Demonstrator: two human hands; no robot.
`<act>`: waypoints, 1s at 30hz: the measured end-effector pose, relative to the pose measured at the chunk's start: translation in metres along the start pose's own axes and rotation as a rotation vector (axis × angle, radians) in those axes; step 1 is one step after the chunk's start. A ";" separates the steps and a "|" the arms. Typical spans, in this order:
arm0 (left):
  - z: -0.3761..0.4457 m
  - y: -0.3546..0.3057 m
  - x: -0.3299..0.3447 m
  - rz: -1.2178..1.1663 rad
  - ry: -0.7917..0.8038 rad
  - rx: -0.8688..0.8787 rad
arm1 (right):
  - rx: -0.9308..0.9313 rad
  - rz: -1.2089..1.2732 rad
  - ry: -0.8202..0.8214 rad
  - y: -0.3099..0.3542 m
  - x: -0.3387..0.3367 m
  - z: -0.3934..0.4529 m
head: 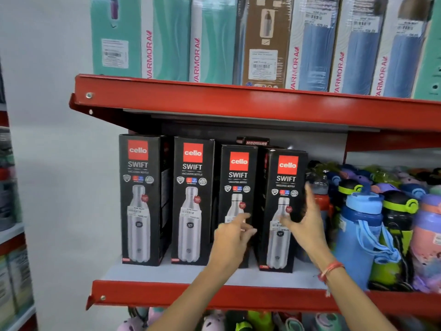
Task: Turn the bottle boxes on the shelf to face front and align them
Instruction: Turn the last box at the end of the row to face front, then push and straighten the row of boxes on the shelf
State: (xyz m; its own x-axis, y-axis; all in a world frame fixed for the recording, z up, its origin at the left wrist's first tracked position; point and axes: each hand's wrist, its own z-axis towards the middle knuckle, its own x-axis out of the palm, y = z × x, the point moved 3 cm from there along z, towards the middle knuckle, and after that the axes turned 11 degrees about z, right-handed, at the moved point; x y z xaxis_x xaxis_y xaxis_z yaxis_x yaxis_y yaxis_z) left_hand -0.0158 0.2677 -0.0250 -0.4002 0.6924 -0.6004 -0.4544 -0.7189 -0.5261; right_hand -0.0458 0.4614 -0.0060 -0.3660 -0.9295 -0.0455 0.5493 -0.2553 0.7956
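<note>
Several black Cello Swift bottle boxes stand in a row on the white shelf board [167, 274], all with their fronts toward me. The leftmost box [140, 199] and the second box [192, 199] stand a little further forward than the third box [236, 182]. The rightmost box [285, 185] is turned slightly to the left. My right hand [304, 220] grips its right front edge, thumb on the face and fingers along the side. My left hand [232, 237] hovers with its fingers apart at the lower front of the third box and hides that part.
A dark Modware box [254, 141] peeks out behind the row. Loose coloured bottles [360, 235] crowd the shelf right beside the rightmost box. The red upper shelf [238, 103] carries tall teal and blue boxes [214, 44]. A white wall lies to the left.
</note>
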 end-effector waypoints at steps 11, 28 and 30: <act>-0.057 0.162 -0.142 -0.059 -0.559 -0.348 | 0.097 0.170 0.466 0.068 0.222 -0.122; -0.098 0.195 -0.177 -0.215 0.105 -0.215 | 0.255 0.216 0.551 0.064 0.267 -0.183; -0.107 0.192 -0.182 -0.187 0.096 -0.204 | 0.241 0.177 0.554 0.065 0.261 -0.190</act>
State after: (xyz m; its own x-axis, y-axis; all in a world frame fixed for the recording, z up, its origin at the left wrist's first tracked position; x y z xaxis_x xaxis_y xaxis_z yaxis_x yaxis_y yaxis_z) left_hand 0.0551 -0.0035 -0.0812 -0.2425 0.8122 -0.5306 -0.3404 -0.5834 -0.7374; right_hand 0.0370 0.1513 -0.0806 0.1937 -0.9687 -0.1554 0.3572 -0.0779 0.9308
